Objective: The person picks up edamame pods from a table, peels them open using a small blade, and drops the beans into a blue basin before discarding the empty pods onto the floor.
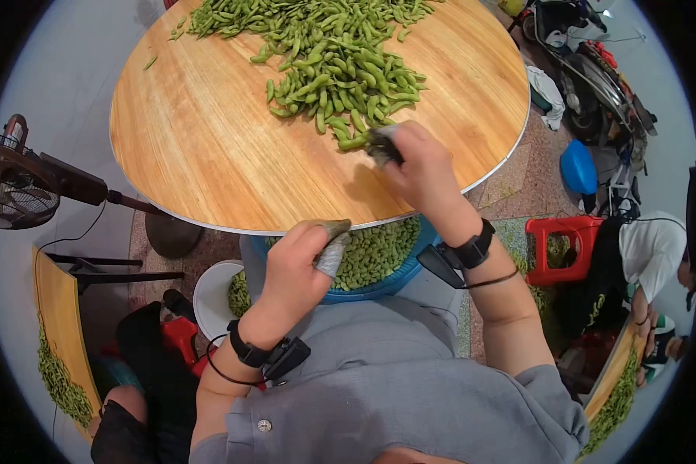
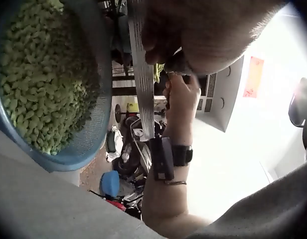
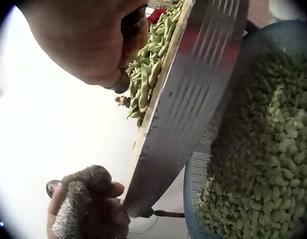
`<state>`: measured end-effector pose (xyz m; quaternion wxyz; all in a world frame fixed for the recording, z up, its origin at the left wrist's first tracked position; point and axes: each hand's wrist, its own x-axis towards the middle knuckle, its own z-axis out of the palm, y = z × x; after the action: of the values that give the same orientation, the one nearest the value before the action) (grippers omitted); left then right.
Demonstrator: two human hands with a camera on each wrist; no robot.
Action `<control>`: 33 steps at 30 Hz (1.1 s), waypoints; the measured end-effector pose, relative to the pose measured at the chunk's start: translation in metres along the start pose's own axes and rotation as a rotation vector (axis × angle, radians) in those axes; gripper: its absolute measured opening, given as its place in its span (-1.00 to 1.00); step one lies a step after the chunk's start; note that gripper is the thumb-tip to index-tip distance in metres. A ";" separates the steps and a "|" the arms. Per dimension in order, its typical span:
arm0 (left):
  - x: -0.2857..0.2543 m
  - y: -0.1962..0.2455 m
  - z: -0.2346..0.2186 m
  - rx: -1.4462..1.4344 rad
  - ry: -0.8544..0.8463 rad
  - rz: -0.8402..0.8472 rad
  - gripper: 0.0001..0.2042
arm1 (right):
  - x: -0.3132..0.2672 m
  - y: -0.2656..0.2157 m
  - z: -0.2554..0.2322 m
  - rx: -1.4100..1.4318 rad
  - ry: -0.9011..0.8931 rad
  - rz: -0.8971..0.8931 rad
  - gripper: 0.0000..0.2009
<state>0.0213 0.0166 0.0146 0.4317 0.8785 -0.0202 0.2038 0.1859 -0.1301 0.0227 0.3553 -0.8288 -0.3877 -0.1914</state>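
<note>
left hand (image 1: 298, 267): fingertips in grey covers, curled, hanging off the near edge of the round table (image 1: 201, 147) above the blue basket (image 1: 394, 282) of shelled beans; whether it grips anything cannot be told. right hand (image 1: 421, 166): nearer the work, over the table's near edge, fingers pinched at the closest pods of the edamame pile (image 1: 340, 77), which lies beyond it toward the far edge.

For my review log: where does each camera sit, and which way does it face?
Head: above, looking down at the round table, pods, both hands and grey shirt.
Left wrist: under the table rim, facing up; left hand, right forearm.
Right wrist: below the rim, facing up; right hand, gloved left fingers.
All share the blue basket of shelled beans.
</note>
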 end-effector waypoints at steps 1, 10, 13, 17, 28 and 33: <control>0.000 -0.004 0.004 0.018 -0.045 -0.016 -0.82 | 0.003 -0.002 0.007 -0.016 -0.049 -0.003 -0.80; -0.008 -0.007 -0.001 -0.196 0.022 -0.161 -0.88 | 0.020 -0.019 0.000 -0.139 -0.091 -0.120 -0.78; -0.001 0.005 0.004 -0.565 0.068 -0.353 -0.82 | -0.006 -0.039 -0.024 0.601 -0.257 0.343 -0.77; 0.004 0.005 0.009 -1.071 -0.298 -0.598 -0.68 | -0.038 -0.046 -0.033 1.258 -0.480 0.815 -0.79; -0.007 0.000 0.010 -1.028 -0.207 -0.685 -0.90 | -0.073 -0.045 -0.039 1.241 -0.513 0.791 -0.69; -0.011 0.001 0.011 -0.883 -0.156 -0.619 -0.90 | -0.079 -0.046 -0.034 1.015 -0.648 0.629 -0.64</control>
<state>0.0143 0.0064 0.0049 0.7967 0.5910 0.1238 -0.0267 0.0988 -0.1746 0.0191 0.6049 -0.6482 -0.2569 0.3846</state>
